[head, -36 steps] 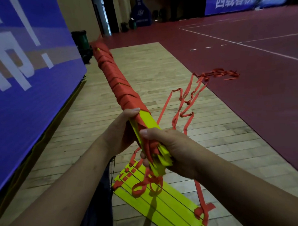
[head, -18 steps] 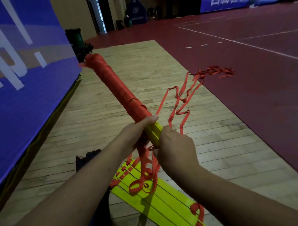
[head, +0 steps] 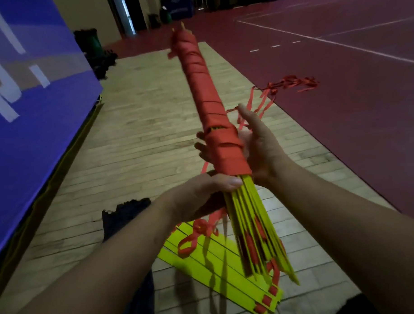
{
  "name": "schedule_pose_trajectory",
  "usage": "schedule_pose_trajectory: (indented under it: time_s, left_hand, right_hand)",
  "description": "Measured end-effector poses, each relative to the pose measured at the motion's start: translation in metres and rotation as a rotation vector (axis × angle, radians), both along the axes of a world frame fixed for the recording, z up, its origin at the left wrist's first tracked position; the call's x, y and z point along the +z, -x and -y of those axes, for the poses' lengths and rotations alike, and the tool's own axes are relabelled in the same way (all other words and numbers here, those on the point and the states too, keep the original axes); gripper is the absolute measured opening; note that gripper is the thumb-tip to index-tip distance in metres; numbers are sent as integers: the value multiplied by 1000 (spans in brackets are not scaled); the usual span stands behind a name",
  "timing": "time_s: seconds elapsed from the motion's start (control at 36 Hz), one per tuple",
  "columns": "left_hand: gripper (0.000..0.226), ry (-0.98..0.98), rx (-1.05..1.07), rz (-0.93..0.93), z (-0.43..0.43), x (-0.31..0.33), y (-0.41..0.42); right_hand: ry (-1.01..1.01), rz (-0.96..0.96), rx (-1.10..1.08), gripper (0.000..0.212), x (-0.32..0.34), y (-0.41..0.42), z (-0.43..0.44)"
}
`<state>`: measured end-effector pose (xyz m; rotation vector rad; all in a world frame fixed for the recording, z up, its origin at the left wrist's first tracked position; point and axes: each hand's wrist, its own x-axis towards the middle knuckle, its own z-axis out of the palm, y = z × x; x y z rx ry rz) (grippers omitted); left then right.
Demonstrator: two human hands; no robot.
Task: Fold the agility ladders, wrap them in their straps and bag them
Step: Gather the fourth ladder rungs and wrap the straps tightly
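Observation:
I hold a long bundle of folded yellow ladder rungs (head: pixel 250 225), its far part wound tight in red strap (head: pixel 203 86). My left hand (head: pixel 202 194) grips the bundle just below the wrap, thumb across the yellow rungs. My right hand (head: pixel 254 143) cups the wrapped part from below, fingers curling round to its left side, thumb raised. The unwrapped near ends fan out toward me. The loose tail of red strap (head: pixel 290 82) trails away over the floor on the right. A second folded yellow ladder (head: pixel 205 260) lies on the floor under my arms.
A dark bag (head: pixel 123 216) lies on the wooden floor left of the flat ladder. A blue banner wall (head: pixel 35 116) runs along the left. Red court floor (head: pixel 340 105) lies to the right. A dark bin (head: pixel 89 41) stands at the far left.
The bundle has swung from pointing far left to nearly straight ahead. My right hand has moved up from the near end onto the wrapped part. The near yellow ends have fanned out.

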<state>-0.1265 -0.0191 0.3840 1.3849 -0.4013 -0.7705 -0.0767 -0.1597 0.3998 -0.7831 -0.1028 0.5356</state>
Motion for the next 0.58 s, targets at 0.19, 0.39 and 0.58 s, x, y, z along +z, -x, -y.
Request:
schedule_pose_trajectory:
  time_s: [0.19,0.39,0.58]
  left_hand:
    - [67,-170,-156,-41,11,-9,5]
    - [51,-763,-256,204,-1,2,-8]
    - [72,-979,3,521,16,-16,-4]
  right_hand:
    - [-71,-99,-48,27,1,-3,13]
    - [381,142,-225,18,2,-7,30]
    - [492,151,-634,53,-18,-19,28]
